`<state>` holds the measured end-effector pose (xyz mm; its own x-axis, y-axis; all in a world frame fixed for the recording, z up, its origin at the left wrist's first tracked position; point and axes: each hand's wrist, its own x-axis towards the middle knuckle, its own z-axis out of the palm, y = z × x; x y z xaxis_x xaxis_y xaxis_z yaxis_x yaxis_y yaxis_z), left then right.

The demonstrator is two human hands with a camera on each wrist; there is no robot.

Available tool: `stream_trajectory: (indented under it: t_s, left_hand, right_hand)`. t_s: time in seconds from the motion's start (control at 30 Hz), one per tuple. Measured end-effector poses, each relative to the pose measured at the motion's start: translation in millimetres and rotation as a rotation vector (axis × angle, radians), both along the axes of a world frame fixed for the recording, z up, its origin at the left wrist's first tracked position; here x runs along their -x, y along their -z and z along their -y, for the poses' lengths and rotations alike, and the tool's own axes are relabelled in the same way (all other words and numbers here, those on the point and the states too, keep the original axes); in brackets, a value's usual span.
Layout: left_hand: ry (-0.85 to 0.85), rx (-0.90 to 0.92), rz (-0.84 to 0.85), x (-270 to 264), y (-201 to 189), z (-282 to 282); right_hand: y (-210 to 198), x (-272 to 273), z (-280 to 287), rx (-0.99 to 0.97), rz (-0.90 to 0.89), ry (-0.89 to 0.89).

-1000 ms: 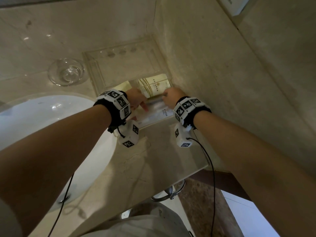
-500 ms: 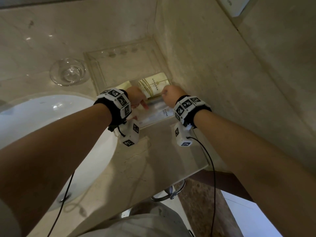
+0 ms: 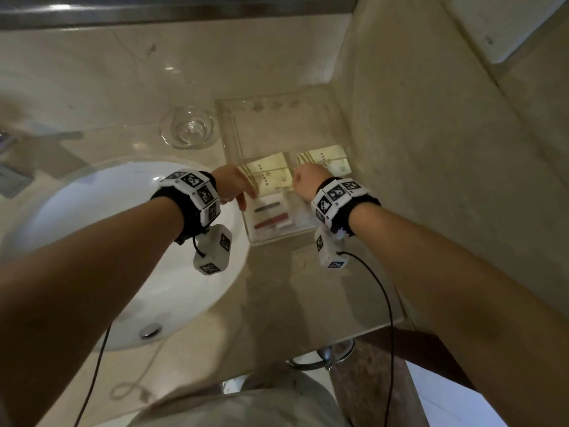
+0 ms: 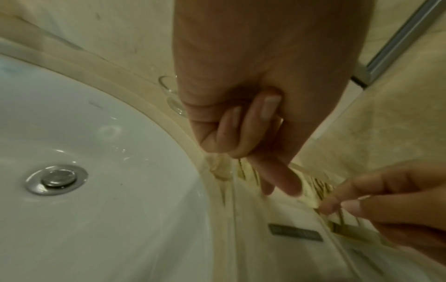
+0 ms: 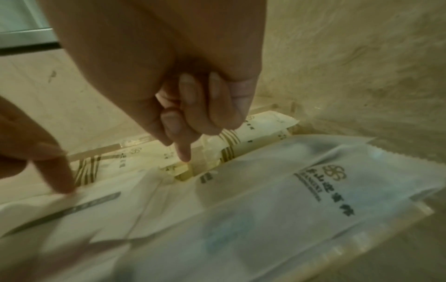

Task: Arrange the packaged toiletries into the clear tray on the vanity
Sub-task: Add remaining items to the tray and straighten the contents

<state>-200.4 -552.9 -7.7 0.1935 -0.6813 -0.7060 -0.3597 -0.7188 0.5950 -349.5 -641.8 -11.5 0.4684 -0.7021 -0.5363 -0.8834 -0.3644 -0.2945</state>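
Observation:
A clear tray (image 3: pixel 234 140) sits on the vanity in the corner by the wall. Two cream packets with gold stripes, one on the left (image 3: pixel 272 169) and one on the right (image 3: pixel 331 160), lie side by side in its middle section. White packets (image 3: pixel 272 218) with red and dark contents fill the front section. My left hand (image 3: pixel 231 188) has its index finger (image 4: pixel 288 186) stretched down onto the edge of a white packet (image 4: pixel 277 213), other fingers curled. My right hand (image 3: pixel 306 180) points its index finger (image 5: pixel 183 152) down at the seam between the cream packets, holding nothing.
A small glass dish (image 3: pixel 187 127) stands left of the tray. The white sink basin (image 3: pixel 123 241) with its drain (image 3: pixel 151 330) lies under my left forearm. A marble wall (image 3: pixel 431 149) runs right beside the tray. The counter edge (image 3: pixel 397 318) is close on the near right.
Both hands have pushed a little farther into the tray and spread apart. The front white packets are uncovered now, and the two cream packets lie side by side.

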Motion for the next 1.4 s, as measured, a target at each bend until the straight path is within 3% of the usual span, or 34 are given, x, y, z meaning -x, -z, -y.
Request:
stream_trajectory:
  t_s: [0.1,0.33,0.73,1.03,1.4]
  left_hand:
    - [0.036,-0.031,-0.034,-1,2,-7]
    - [0.081,0.01,0.085,-2,2,-7]
    - [0.027,0.061,0.197,-13,5,-10]
    - [0.025,0.104,0.186,-13,9,-13]
    - [0.019,0.175,0.201,-14,13,-9]
  right_hand:
    - [2,-1,0,-0.007,-0.019,0.013]
    - [2,-1,-11,-0.088,-0.036,-0.113]
    - [0,-3,-21,-0.157,0.077,-0.09]
    - [6,-16,-32,-0.19,-0.059,-0.224]
    - [6,-19,-31,-0.183,-0.044,-0.251]
